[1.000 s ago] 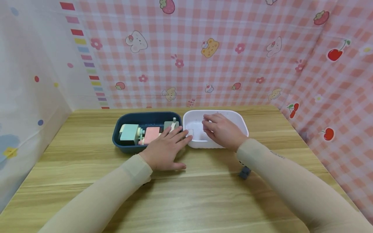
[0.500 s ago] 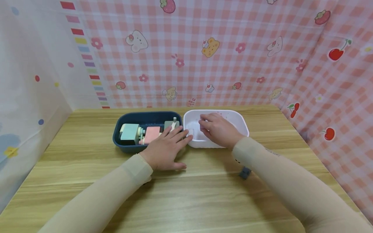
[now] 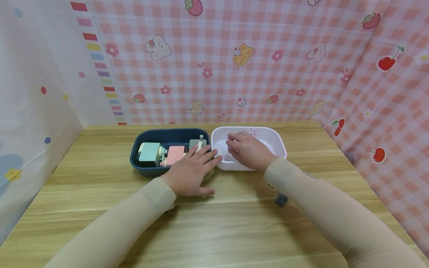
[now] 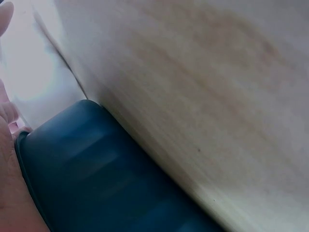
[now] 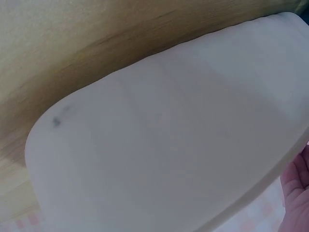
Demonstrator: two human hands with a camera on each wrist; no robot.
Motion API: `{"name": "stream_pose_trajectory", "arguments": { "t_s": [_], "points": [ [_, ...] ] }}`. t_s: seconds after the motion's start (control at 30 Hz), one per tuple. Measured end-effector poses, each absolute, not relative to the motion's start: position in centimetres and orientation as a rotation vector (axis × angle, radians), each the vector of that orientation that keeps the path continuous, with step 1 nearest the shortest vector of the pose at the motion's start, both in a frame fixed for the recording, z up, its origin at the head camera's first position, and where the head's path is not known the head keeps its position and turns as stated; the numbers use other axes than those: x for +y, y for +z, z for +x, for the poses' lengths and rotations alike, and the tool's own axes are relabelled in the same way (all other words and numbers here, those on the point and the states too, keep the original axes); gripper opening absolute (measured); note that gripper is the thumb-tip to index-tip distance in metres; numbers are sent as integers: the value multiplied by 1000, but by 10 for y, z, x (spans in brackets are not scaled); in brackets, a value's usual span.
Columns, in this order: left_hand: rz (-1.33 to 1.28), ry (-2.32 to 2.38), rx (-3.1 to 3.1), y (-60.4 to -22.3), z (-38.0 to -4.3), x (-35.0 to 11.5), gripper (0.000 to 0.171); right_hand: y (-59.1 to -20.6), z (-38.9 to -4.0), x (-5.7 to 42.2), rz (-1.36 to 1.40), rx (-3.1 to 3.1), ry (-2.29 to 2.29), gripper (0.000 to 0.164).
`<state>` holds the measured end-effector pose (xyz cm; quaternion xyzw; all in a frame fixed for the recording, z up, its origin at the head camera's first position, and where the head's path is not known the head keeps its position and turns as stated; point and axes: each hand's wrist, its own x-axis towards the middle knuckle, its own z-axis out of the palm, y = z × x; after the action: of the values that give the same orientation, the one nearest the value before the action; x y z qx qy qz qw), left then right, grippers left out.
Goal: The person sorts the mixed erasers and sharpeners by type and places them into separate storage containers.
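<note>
My left hand [image 3: 189, 171] lies with fingers spread across the near right rim of a navy basin [image 3: 151, 171], its fingertips reaching the rim of the white basin [image 3: 276, 143]. Over the white basin, my right hand [image 3: 251, 150] has its fingers and thumb bent together round a small pale, see-through piece [image 3: 230, 146], mostly hidden. A similar clear piece [image 3: 219, 152] is at the basin's left end. In the left wrist view the navy wall [image 4: 96, 169] fills the lower part. The right wrist view shows mainly the white basin's outer wall [image 5: 145, 135].
Inside the navy basin lie a mint block-shaped piece [image 3: 149, 152], a pink one [image 3: 175, 153] and a grey-green one [image 3: 194, 143] with a small post. Both basins stand side by side on a wooden table [image 3: 228, 230]. A pink checked cloth [image 3: 214, 85] rises behind.
My right hand has shifted slightly left within the white basin, uncovering pink specks on its back wall. The left hand has stayed in place.
</note>
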<state>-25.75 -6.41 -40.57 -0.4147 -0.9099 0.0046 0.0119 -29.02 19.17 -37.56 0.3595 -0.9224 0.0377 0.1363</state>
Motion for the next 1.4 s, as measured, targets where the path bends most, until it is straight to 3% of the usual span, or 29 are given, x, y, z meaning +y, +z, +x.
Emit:
{"name": "stream_pose_trajectory", "arguments": {
  "t_s": [1.4],
  "points": [
    [-1290, 16, -2826, -406, -257, -64, 103, -378, -281, 191, 1067, -2671, 126, 38]
  ]
}}
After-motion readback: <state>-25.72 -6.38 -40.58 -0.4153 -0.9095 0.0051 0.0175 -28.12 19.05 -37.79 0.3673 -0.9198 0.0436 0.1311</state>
